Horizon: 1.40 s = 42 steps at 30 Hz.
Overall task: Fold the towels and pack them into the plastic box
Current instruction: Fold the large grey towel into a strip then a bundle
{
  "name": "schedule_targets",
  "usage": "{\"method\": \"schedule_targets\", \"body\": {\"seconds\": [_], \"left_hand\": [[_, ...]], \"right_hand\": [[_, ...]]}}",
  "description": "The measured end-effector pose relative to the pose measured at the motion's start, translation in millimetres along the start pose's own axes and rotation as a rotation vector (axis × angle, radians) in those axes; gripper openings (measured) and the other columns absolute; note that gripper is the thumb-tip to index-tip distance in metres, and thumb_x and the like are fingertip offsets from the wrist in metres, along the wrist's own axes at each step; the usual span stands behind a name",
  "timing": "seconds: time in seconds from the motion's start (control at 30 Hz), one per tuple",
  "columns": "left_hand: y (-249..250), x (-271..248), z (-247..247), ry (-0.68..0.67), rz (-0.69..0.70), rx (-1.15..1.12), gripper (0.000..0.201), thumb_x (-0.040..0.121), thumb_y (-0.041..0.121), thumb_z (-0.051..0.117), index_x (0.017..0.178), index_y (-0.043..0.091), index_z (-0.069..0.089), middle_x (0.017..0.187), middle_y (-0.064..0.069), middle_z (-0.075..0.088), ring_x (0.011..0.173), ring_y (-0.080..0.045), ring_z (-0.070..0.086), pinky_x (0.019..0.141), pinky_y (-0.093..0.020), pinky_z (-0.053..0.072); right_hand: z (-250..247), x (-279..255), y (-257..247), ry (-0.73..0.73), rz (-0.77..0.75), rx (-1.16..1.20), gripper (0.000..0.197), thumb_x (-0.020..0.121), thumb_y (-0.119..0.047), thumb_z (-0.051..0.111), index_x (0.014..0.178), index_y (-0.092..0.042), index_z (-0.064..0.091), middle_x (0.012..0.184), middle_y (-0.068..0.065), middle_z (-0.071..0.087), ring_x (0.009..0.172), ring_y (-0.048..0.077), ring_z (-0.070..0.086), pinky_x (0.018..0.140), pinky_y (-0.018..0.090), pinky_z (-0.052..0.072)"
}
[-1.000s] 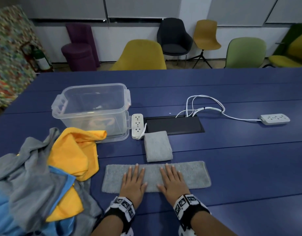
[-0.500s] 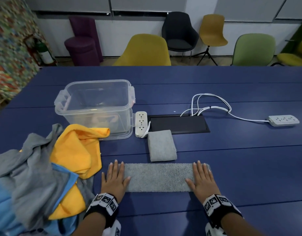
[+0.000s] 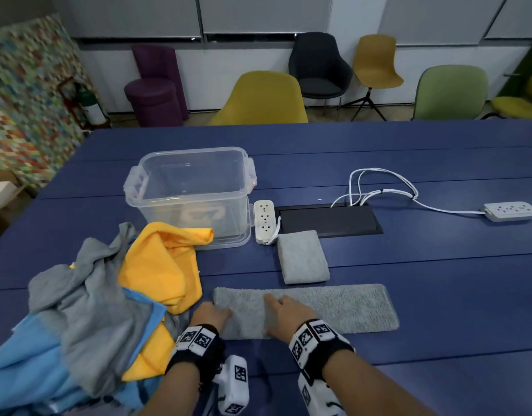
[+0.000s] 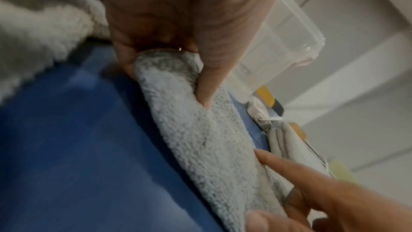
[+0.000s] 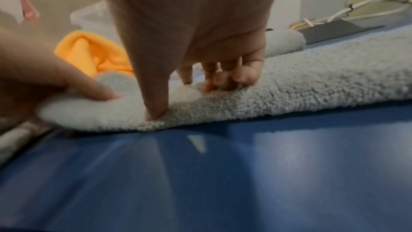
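A long grey towel (image 3: 318, 307) lies folded into a strip near the front of the blue table (image 3: 438, 265). My left hand (image 3: 210, 315) pinches its left end between thumb and fingers (image 4: 207, 77), and the end is slightly bunched. Just to the right, my right hand (image 3: 284, 310) presses down on the strip with its thumb (image 5: 153, 110) at the near edge and its fingertips (image 5: 223, 82) on top. A smaller folded grey towel (image 3: 302, 256) lies behind the strip. The clear plastic box (image 3: 186, 211) stands open at the back left.
A heap of loose towels, yellow (image 3: 159, 265), grey (image 3: 87, 298) and blue (image 3: 33, 355), lies left of my hands. A white power strip (image 3: 264, 217) sits beside the box. A black cable hatch (image 3: 327, 219), white cords and a second power strip (image 3: 510, 211) are to the right. Chairs stand behind the table.
Half a second ago my hands lay flat on the strip's two ends. My right hand has moved left to just beside the left hand, which now pinches the left end.
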<state>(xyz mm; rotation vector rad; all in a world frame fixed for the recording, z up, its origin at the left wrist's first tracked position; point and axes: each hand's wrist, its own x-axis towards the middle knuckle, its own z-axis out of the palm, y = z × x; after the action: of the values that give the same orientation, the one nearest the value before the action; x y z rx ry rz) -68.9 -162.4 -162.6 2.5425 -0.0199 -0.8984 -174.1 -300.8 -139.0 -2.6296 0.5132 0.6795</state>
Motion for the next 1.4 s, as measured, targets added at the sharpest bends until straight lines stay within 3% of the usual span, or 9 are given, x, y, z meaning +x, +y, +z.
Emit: {"method": "schedule_targets", "body": {"seconds": [0.27, 0.47, 0.6, 0.77, 0.93, 1.07, 1.17, 1.27, 1.4], "left_hand": [[-25.5, -11.9, -31.5, 0.110, 0.161, 0.028, 0.029, 0.090, 0.023, 0.054, 0.113, 0.005, 0.052, 0.118, -0.013, 0.060, 0.111, -0.029, 0.055, 0.093, -0.033, 0.041], [-24.3, -26.9, -52.6, 0.127, 0.269, -0.088, 0.017, 0.088, 0.016, 0.054, 0.101, 0.008, 0.044, 0.109, -0.018, 0.060, 0.100, -0.033, 0.058, 0.076, -0.033, 0.044], [-11.0, -39.2, -52.5, 0.072, 0.360, -0.204, 0.021, 0.087, 0.022, 0.059, 0.099, 0.012, 0.045, 0.095, -0.010, 0.056, 0.095, -0.029, 0.058, 0.070, -0.027, 0.038], [14.5, -64.2, -11.5, -0.273, 0.505, -0.312, 0.036, 0.093, 0.023, 0.053, 0.126, 0.008, 0.051, 0.118, -0.010, 0.058, 0.107, -0.023, 0.057, 0.081, -0.026, 0.044], [11.8, -55.3, 12.9, -0.083, 0.626, -0.156, 0.033, 0.095, 0.008, 0.043, 0.125, 0.013, 0.056, 0.125, -0.006, 0.054, 0.119, -0.019, 0.050, 0.097, -0.024, 0.041], [-2.1, -45.6, 29.8, 0.027, 0.715, 0.437, 0.053, 0.099, 0.038, 0.021, 0.149, 0.024, 0.013, 0.158, 0.001, 0.001, 0.146, -0.022, 0.002, 0.116, -0.037, 0.015], [-7.7, -43.4, 47.7, -0.021, 0.696, 0.609, 0.085, 0.072, 0.054, -0.017, 0.149, 0.021, -0.006, 0.147, 0.000, -0.030, 0.145, -0.027, -0.013, 0.117, -0.042, 0.001], [-5.5, -39.5, 56.6, 0.092, 0.714, 0.622, 0.088, 0.073, 0.052, -0.010, 0.149, 0.014, 0.011, 0.144, -0.006, -0.020, 0.144, -0.036, 0.007, 0.115, -0.045, 0.016], [-6.4, -38.7, 54.3, -0.001, 0.659, 0.608, 0.066, 0.092, 0.053, 0.006, 0.149, 0.022, -0.007, 0.152, -0.003, -0.027, 0.145, -0.026, -0.012, 0.118, -0.039, 0.003]], "right_hand": [[25.2, 4.6, -41.7, -0.050, 0.143, 0.109, 0.075, 0.082, -0.031, 0.053, 0.144, -0.033, 0.010, 0.139, 0.013, 0.038, 0.121, 0.036, 0.048, 0.099, 0.046, 0.039], [19.3, 4.1, -57.8, -0.071, 0.074, 0.143, 0.080, 0.083, -0.037, 0.056, 0.146, -0.031, 0.007, 0.132, 0.014, 0.050, 0.115, 0.032, 0.053, 0.095, 0.039, 0.043], [8.9, -3.9, -41.0, 0.161, 0.056, 0.662, 0.034, 0.098, -0.027, 0.038, 0.127, -0.012, 0.044, 0.104, 0.012, 0.063, 0.089, 0.028, 0.061, 0.083, 0.035, 0.048], [-5.3, -16.3, -18.4, 0.145, 0.217, 1.466, 0.033, 0.096, -0.034, 0.047, 0.086, -0.007, 0.063, 0.075, 0.011, 0.064, 0.068, 0.024, 0.062, 0.058, 0.029, 0.049], [16.2, -9.1, 11.4, 0.171, 0.247, 1.086, 0.014, 0.086, -0.003, 0.059, 0.077, -0.013, 0.063, 0.083, 0.013, 0.063, 0.084, 0.027, 0.060, 0.085, 0.046, 0.052], [17.4, -12.8, 18.7, 0.263, 0.245, 0.967, 0.019, 0.087, 0.000, 0.055, 0.105, 0.000, 0.060, 0.093, 0.008, 0.057, 0.090, 0.018, 0.053, 0.067, 0.021, 0.041], [21.6, -17.4, 20.8, 0.380, 0.261, 0.956, 0.030, 0.084, -0.002, 0.063, 0.107, -0.011, 0.046, 0.090, 0.003, 0.052, 0.087, 0.017, 0.049, 0.066, 0.021, 0.036], [26.2, -19.2, 22.2, 0.459, 0.262, 0.759, 0.035, 0.083, -0.008, 0.064, 0.100, -0.018, 0.036, 0.096, 0.003, 0.049, 0.083, 0.016, 0.047, 0.069, 0.023, 0.035], [27.8, -24.6, 21.1, 0.466, 0.137, 0.262, 0.016, 0.092, -0.013, 0.049, 0.107, -0.017, 0.047, 0.112, 0.004, 0.049, 0.093, 0.020, 0.050, 0.073, 0.027, 0.037]]}}
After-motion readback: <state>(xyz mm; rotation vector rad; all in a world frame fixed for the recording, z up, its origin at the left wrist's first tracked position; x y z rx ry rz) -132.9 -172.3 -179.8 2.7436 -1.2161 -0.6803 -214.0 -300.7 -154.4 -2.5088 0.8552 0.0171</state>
